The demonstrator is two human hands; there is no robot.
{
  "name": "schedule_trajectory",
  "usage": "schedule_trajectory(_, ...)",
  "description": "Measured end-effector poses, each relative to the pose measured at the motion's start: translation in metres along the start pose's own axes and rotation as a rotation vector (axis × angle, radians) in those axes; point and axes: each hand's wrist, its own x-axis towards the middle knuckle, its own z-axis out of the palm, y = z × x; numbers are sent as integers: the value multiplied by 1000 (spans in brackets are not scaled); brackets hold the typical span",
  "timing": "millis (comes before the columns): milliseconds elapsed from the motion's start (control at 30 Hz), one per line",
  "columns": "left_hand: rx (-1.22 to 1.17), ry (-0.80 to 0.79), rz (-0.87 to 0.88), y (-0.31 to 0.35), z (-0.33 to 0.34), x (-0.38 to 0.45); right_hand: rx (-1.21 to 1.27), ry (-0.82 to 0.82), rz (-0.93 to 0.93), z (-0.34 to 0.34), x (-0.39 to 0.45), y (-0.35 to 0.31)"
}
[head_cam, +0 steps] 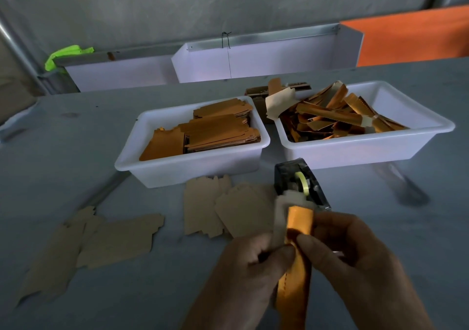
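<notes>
Cardboard strip (294,284), orange-gold and folded lengthwise, stands nearly upright at the bottom centre of the frame, held off the desk (76,139) between both hands. The left hand (248,274) pinches its left edge with thumb and curled fingers. The right hand (355,266) grips the other edge, thumb pressed on the front face. The two thumbs almost touch across the strip. At its top end a pale flap (280,218) sticks up beside the orange face; motion blur hides how the flap is folded.

Just behind the strip's top, a black tape dispenser (284,177) sits on the desk with a roll of yellowish tape (304,182) in it.

Two white tubs fill the middle of the frame. The tub at centre left (190,175) holds flat orange blanks (218,132) stacked in neat layers, mostly toward its right side. The tub at centre right (355,152) holds a loose heap of folded orange pieces (330,116), several with pale flaps showing. A brown box (258,99) stands behind the gap between them — only part of it is visible.

Plain brown blanks lie flat on the desk: one overlapping group (210,208) just in front of the centre-left tub, near the dispenser, and another group (101,238) at lower left, well apart from the hands.

Along the far edge runs a white partition (253,58). Green tape (66,53) is bunched at its upper-left end, and an orange panel (411,35) fills the upper right corner.
</notes>
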Motion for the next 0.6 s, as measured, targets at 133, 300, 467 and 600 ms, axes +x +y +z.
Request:
schedule_trajectory(133, -37, -65, -53, -2, 0, -1, 391, -253, 277, -2, 4, 4)
schedule_trajectory(300, -91, 103, -150, -7, 3, -2, 402, -203, 278, -5, 8, 9)
schedule_trajectory(467, 79, 363, -42, -9, 17, -7, 350, -116, 235, -5, 7, 10)
schedule_trajectory(600, 458, 580, 225, -18, 32, -10, 360, -107, 256, -5, 5, 12)
